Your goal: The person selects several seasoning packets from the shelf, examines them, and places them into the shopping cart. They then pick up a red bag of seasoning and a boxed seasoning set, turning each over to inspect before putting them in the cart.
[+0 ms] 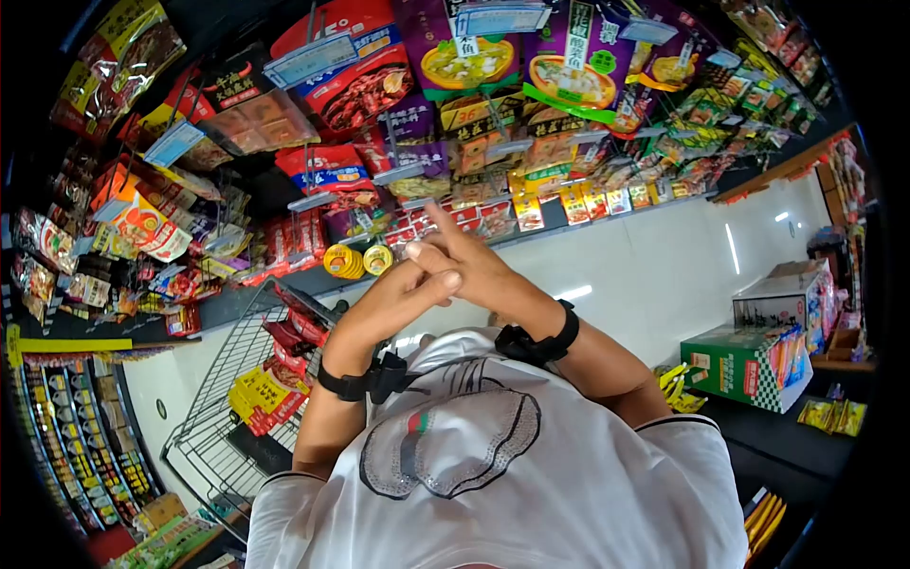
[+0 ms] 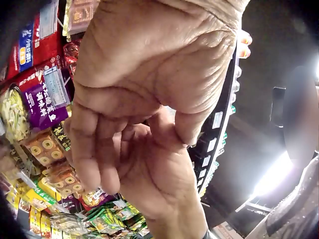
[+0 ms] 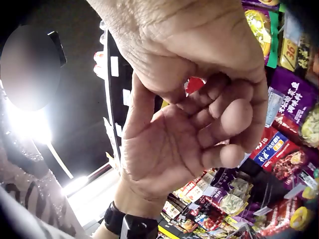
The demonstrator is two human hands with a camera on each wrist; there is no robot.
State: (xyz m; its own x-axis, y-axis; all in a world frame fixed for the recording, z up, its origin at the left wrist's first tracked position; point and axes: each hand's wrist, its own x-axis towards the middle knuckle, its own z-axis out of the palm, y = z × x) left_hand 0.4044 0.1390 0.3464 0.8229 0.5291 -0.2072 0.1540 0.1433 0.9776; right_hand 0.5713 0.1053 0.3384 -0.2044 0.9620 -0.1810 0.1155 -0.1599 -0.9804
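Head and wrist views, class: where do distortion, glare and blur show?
Head view: fisheye curving, light streaks on the floor; left wrist view: a glaring lamp, a blurred oval at right; right wrist view: a washed-out lamp, a blurred oval at left.

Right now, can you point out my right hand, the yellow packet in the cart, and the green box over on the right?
Right hand (image 1: 474, 269), head view: between the wrist and fingers.
Yellow packet (image 1: 258, 391), head view: middle of its printed front.
Green box (image 1: 728, 374), head view: on its front side.
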